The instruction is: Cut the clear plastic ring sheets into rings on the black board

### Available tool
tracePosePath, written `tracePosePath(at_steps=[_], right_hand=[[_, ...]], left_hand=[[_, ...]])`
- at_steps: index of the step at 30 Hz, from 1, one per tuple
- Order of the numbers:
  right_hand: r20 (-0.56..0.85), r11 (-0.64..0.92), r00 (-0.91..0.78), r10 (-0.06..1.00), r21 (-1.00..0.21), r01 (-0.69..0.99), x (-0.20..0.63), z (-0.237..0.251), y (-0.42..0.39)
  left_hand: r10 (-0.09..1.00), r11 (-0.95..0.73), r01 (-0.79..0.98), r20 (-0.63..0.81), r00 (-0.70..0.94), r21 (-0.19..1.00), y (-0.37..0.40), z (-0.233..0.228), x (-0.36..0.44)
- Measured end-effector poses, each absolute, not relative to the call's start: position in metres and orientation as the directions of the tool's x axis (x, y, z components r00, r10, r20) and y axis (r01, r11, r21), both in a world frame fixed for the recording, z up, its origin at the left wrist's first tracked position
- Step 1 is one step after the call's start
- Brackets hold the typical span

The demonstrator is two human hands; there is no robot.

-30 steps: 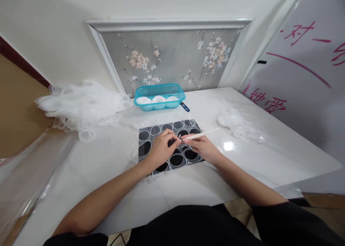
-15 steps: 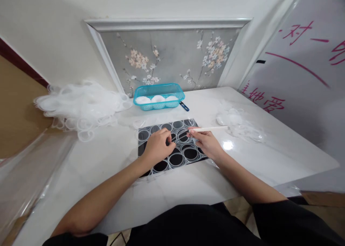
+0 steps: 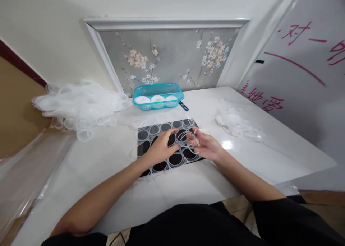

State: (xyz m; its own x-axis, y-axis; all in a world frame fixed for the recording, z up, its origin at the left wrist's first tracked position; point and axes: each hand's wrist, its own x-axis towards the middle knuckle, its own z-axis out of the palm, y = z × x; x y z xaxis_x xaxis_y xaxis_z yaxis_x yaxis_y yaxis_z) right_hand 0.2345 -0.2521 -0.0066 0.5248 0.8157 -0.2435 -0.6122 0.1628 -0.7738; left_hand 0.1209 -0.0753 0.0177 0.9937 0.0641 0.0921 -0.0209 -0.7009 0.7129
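Over the black ringed sheet (image 3: pixel 161 151), both hands (image 3: pixel 161 149) (image 3: pixel 206 147) half-open; stick's direction unclear.

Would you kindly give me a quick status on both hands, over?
Left hand open, fingers spread over black mat. Right hand pinching thin clear ring, tool blurred. Nothing between the hands.

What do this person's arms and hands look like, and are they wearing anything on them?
Both forearms are bare, and the left hand and right hand wear no gloves, and no rings, watch or bracelets show. The only clothing in view is a black garment at the bottom of the picture, covering the upper arms near the elbows.
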Motion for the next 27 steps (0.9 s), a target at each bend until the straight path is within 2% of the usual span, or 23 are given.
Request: tracePosePath(at_steps=[2, 5, 8, 11, 13, 15, 20, 27], right_hand=[[-0.168, 0.194, 0.572, 0.803, -0.834, -0.517, 0.24, -0.006, -0.256], [-0.08, 0.198, 0.675, 0.734, -0.925, -0.325, 0.246, -0.007, -0.257], [-0.032, 0.089, 0.766, 0.642, -0.989, -0.116, 0.245, -0.012, -0.251], [0.114, -0.037, 0.767, 0.631, -0.984, 0.176, 0.241, -0.022, -0.241], [0.193, -0.071, 0.723, 0.663, -0.946, 0.318, 0.24, -0.03, -0.236], [0.214, -0.101, 0.692, 0.69, -0.918, 0.384, 0.241, -0.036, -0.233], [0.202, -0.184, 0.707, 0.678, -0.884, 0.429, 0.247, -0.044, -0.231], [0.241, -0.188, 0.685, 0.688, -0.852, 0.489, 0.246, -0.043, -0.232]], left_hand=[[0.061, -0.788, 0.002, 0.075, 0.995, 0.616, -0.076, 0.014, 0.121], [-0.069, -0.897, -0.065, 0.007, 0.998, 0.437, -0.082, 0.008, 0.118], [-0.152, -0.953, -0.139, -0.026, 0.988, 0.27, -0.093, 0.003, 0.111], [-0.185, -0.973, -0.177, -0.041, 0.982, 0.149, -0.102, -0.003, 0.105], [-0.194, -0.977, -0.187, -0.055, 0.979, 0.106, -0.105, -0.007, 0.102], [-0.204, -0.977, -0.2, -0.054, 0.977, 0.08, -0.105, -0.01, 0.101], [-0.216, -0.976, -0.215, -0.033, 0.976, 0.042, -0.104, -0.013, 0.101], [-0.214, -0.977, -0.212, -0.076, 0.974, 0.028, -0.105, -0.011, 0.101]])
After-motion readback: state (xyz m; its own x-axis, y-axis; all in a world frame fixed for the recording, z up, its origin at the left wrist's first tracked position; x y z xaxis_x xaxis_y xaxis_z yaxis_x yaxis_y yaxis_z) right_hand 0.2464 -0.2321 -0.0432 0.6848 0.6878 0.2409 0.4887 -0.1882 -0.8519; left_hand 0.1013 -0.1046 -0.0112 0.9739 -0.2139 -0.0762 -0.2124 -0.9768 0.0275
